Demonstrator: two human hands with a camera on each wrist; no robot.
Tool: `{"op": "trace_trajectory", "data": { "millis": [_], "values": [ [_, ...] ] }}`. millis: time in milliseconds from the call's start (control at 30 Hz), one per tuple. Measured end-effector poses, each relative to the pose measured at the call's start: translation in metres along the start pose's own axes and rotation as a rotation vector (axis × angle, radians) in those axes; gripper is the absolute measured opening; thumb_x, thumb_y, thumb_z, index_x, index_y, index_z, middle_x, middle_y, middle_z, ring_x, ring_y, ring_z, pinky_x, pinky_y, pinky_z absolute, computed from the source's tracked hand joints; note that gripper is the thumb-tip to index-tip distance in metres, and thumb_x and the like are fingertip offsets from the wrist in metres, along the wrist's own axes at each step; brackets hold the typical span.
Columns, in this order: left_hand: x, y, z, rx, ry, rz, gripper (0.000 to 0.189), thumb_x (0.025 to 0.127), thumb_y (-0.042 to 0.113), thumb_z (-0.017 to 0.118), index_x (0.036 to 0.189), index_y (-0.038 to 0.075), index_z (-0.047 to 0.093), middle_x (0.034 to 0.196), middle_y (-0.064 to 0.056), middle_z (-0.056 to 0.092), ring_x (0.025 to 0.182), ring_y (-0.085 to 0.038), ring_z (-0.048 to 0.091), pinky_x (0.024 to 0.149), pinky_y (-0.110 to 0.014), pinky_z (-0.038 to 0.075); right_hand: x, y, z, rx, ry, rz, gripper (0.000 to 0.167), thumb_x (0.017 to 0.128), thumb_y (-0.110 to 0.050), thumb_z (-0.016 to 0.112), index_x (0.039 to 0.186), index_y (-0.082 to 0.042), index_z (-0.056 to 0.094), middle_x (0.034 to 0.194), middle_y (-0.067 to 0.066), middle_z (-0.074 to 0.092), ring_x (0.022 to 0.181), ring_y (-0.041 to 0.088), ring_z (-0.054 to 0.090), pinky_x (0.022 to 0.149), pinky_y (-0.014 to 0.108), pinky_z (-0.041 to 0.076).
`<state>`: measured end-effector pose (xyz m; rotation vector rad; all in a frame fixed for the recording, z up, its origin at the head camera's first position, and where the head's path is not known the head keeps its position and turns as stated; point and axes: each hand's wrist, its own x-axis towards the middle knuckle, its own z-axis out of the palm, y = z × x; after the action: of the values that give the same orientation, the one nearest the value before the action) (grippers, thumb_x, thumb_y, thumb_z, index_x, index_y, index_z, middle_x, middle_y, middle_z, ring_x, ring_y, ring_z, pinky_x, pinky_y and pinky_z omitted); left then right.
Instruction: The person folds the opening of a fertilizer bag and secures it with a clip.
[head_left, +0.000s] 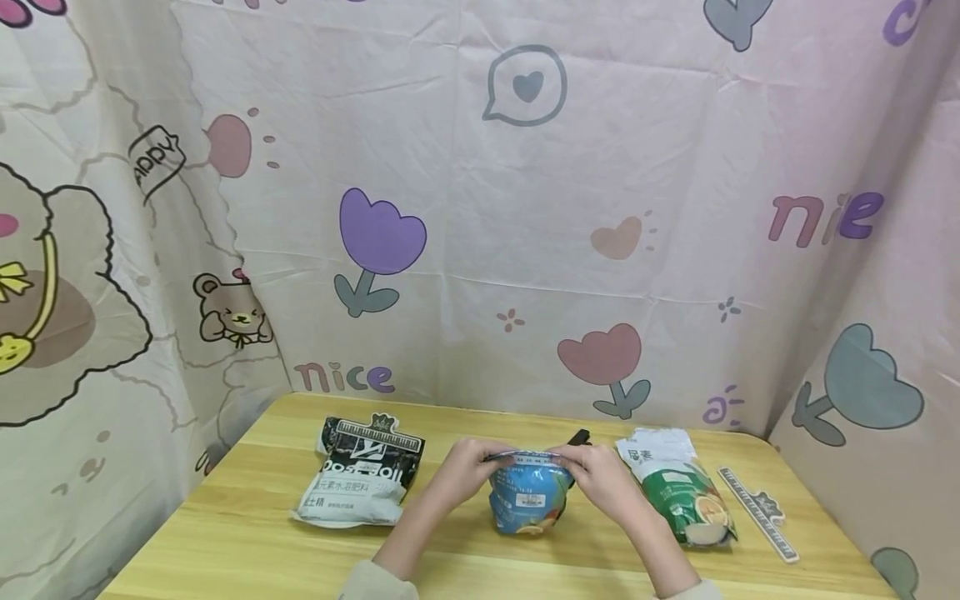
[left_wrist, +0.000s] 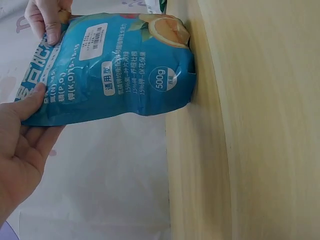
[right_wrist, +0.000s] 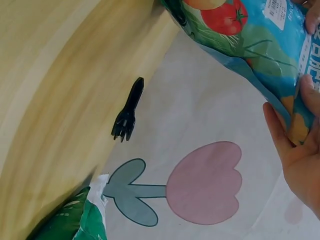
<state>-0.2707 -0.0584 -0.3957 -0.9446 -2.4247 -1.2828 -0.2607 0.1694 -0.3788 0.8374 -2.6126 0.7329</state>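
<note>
A blue fertilizer bag (head_left: 531, 510) marked 500g, with fruit printed on it, stands upright on the table between my hands. My left hand (head_left: 467, 473) pinches its top edge at the left corner, thumb on the printed side and fingers behind. At the opposite corner my right hand (head_left: 600, 477) pinches the same edge. In the left wrist view the bag (left_wrist: 125, 70) rests its base on the wood. The right wrist view has the right hand (right_wrist: 302, 165) at the bag's top corner. Whether the mouth is sealed cannot be made out.
At left lies a black-and-white bag (head_left: 348, 496) with a keyboard-patterned clip (head_left: 378, 435) across its top. To the right are a green bag (head_left: 678, 500) with a folded white top and a similar loose clip (head_left: 759, 515). A small black fork-like tool (right_wrist: 127, 112) lies behind the blue bag.
</note>
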Motion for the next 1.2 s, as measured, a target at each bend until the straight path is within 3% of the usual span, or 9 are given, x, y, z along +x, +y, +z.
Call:
{"op": "trace_trajectory", "data": {
  "millis": [67, 133, 233, 367, 500, 633, 867, 1033, 1200],
  "values": [
    [0.000, 0.000, 0.000, 0.016, 0.011, 0.015, 0.015, 0.082, 0.006, 0.065, 0.096, 0.003, 0.071, 0.095, -0.009, 0.068, 0.083, -0.015, 0.065, 0.065, -0.016, 0.049, 0.000, 0.000, 0.000, 0.016, -0.006, 0.008, 0.017, 0.088, -0.010, 0.060, 0.101, -0.012, 0.071, 0.070, -0.006, 0.063, 0.042, 0.000, 0.026, 0.040, 0.021, 0.030],
    [0.000, 0.000, 0.000, 0.015, 0.013, 0.016, 0.015, 0.083, 0.006, 0.065, 0.096, 0.002, 0.071, 0.094, -0.009, 0.068, 0.081, -0.015, 0.065, 0.063, -0.017, 0.049, -0.001, 0.001, 0.000, 0.041, -0.008, 0.018, 0.017, 0.090, -0.015, 0.059, 0.102, -0.012, 0.070, 0.077, -0.004, 0.066, 0.045, 0.000, 0.038, 0.043, 0.021, 0.036],
    [-0.001, 0.001, -0.002, -0.010, -0.010, -0.019, 0.017, 0.085, 0.009, 0.063, 0.099, 0.002, 0.070, 0.097, -0.009, 0.068, 0.080, -0.012, 0.064, 0.062, -0.018, 0.050, -0.006, 0.005, -0.003, 0.078, 0.005, 0.057, 0.021, 0.091, -0.024, 0.057, 0.104, -0.013, 0.069, 0.095, 0.000, 0.067, 0.067, 0.006, 0.058, 0.061, 0.030, 0.049],
    [-0.005, 0.001, -0.006, -0.053, -0.068, -0.080, 0.026, 0.093, 0.020, 0.055, 0.108, 0.002, 0.067, 0.104, -0.009, 0.066, 0.089, -0.015, 0.062, 0.071, -0.024, 0.050, -0.015, 0.012, -0.006, 0.107, 0.041, 0.128, 0.026, 0.092, -0.030, 0.054, 0.106, -0.014, 0.069, 0.101, 0.000, 0.067, 0.092, 0.017, 0.062, 0.080, 0.044, 0.047],
    [-0.008, 0.002, -0.008, -0.055, -0.081, -0.109, 0.037, 0.096, 0.031, 0.047, 0.111, 0.003, 0.065, 0.107, -0.009, 0.064, 0.101, -0.022, 0.059, 0.081, -0.033, 0.049, -0.017, 0.015, -0.006, 0.082, 0.087, 0.117, 0.023, 0.092, -0.027, 0.055, 0.103, -0.013, 0.070, 0.090, -0.001, 0.068, 0.076, 0.008, 0.061, 0.072, 0.039, 0.049],
    [-0.008, 0.002, -0.006, -0.020, -0.023, -0.116, 0.040, 0.096, 0.035, 0.045, 0.108, 0.003, 0.067, 0.104, -0.008, 0.066, 0.100, -0.024, 0.059, 0.083, -0.037, 0.048, -0.014, 0.013, -0.002, -0.022, 0.164, 0.060, 0.015, 0.089, -0.019, 0.060, 0.096, -0.012, 0.071, 0.071, -0.006, 0.065, 0.046, -0.003, 0.037, 0.051, 0.025, 0.041],
    [-0.006, 0.005, -0.006, 0.036, 0.020, -0.108, 0.036, 0.096, 0.031, 0.048, 0.107, 0.002, 0.067, 0.103, -0.010, 0.066, 0.098, -0.025, 0.060, 0.081, -0.038, 0.049, -0.010, 0.007, -0.002, -0.009, 0.161, 0.127, 0.016, 0.089, -0.019, 0.060, 0.097, -0.012, 0.071, 0.067, -0.008, 0.062, 0.039, 0.003, 0.024, 0.047, 0.024, 0.035],
    [-0.004, 0.011, -0.007, 0.126, 0.011, -0.062, 0.027, 0.093, 0.025, 0.055, 0.111, 0.007, 0.065, 0.106, -0.007, 0.065, 0.089, -0.020, 0.062, 0.077, -0.032, 0.050, -0.012, 0.001, -0.001, -0.033, 0.167, 0.141, 0.018, 0.089, -0.022, 0.062, 0.103, -0.014, 0.070, 0.094, 0.002, 0.067, 0.071, 0.015, 0.059, 0.069, 0.037, 0.049],
    [0.004, 0.022, -0.003, 0.326, -0.002, -0.017, 0.023, 0.090, 0.025, 0.059, 0.105, 0.011, 0.069, 0.095, -0.001, 0.068, 0.081, -0.011, 0.063, 0.067, -0.024, 0.050, -0.005, -0.009, 0.007, -0.086, 0.262, -0.018, 0.012, 0.085, -0.014, 0.067, 0.096, -0.013, 0.071, 0.098, 0.003, 0.067, 0.099, 0.027, 0.059, 0.085, 0.044, 0.045]
  ]
}}
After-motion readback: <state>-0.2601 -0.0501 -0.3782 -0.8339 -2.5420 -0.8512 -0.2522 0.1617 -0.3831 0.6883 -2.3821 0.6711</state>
